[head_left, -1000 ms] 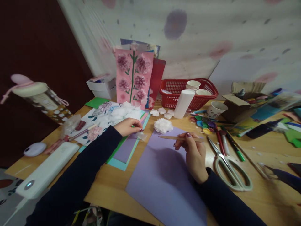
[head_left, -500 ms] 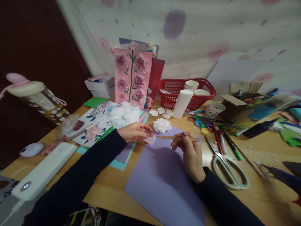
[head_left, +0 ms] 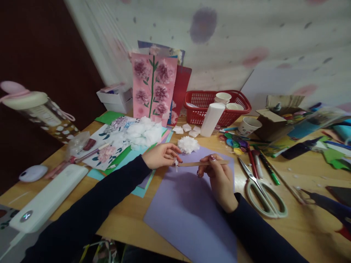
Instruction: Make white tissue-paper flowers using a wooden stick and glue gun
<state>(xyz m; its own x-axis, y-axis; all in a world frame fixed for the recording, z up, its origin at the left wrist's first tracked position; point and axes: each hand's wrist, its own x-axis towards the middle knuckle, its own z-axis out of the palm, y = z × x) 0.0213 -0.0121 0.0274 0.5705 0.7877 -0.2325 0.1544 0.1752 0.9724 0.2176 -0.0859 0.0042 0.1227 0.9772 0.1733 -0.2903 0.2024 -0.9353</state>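
Head view, frame centre: the left hand (head_left: 161, 156) pinches a white scrap (head_left: 176, 163) at the left tip of a brown stick (head_left: 190, 164); the right hand (head_left: 219, 177) grasps it, long axis running left to right. Just above sits a white flower (head_left: 188, 145), nearer the left hand.

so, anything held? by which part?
Right hand: a thin tan stick, gripped toward the end away from the left hand. Left hand: a small white paper piece, near the stick's other end; which part is too small to tell.
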